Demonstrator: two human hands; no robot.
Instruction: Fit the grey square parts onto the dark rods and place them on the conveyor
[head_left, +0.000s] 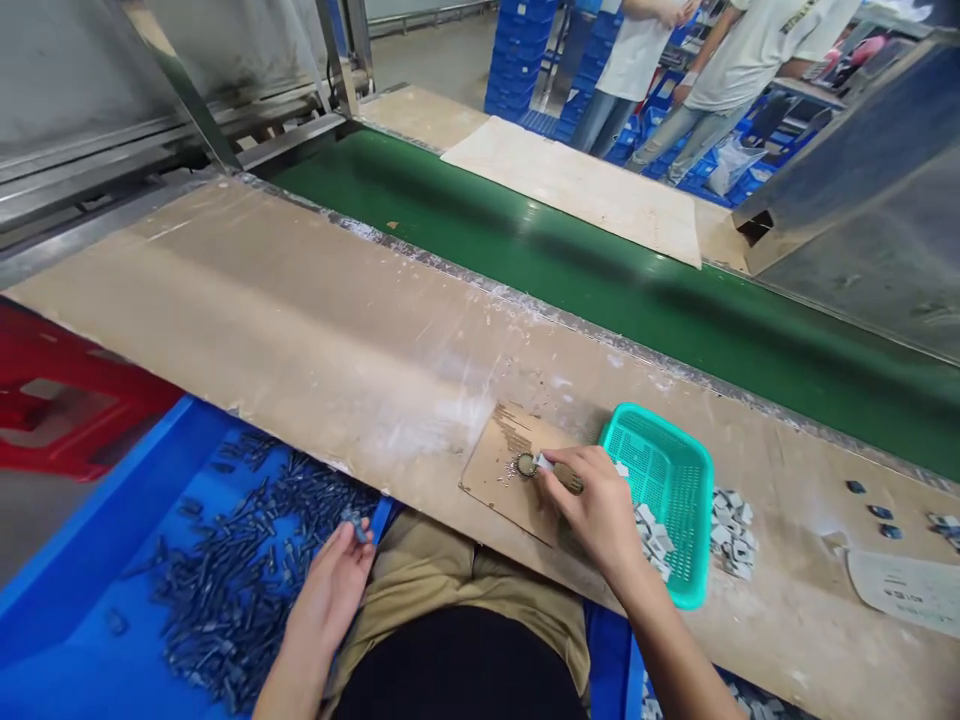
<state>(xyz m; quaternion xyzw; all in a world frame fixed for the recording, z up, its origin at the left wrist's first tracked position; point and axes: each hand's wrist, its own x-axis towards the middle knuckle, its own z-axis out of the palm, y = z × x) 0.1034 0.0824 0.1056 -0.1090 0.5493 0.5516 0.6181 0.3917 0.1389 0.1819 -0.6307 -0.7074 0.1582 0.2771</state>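
Observation:
My left hand is over the edge of a blue bin, its fingertips closed on a small dark blue-grey plastic part. Many similar dark parts lie heaped in that bin. On the bench, my right hand pinches a small light-grey piece between thumb and fingers. That piece is right beside a small round dish with a dark ridged rim. Under the dish lies a brown cardboard sheet. A brownish ridged object shows partly beneath my right fingers; its kind is unclear.
A green basket holding light-grey pieces stands right of my right hand, with more pieces beside it. A green conveyor belt runs behind the bench. Two people stand beyond it near stacked blue crates. Paper lies at right.

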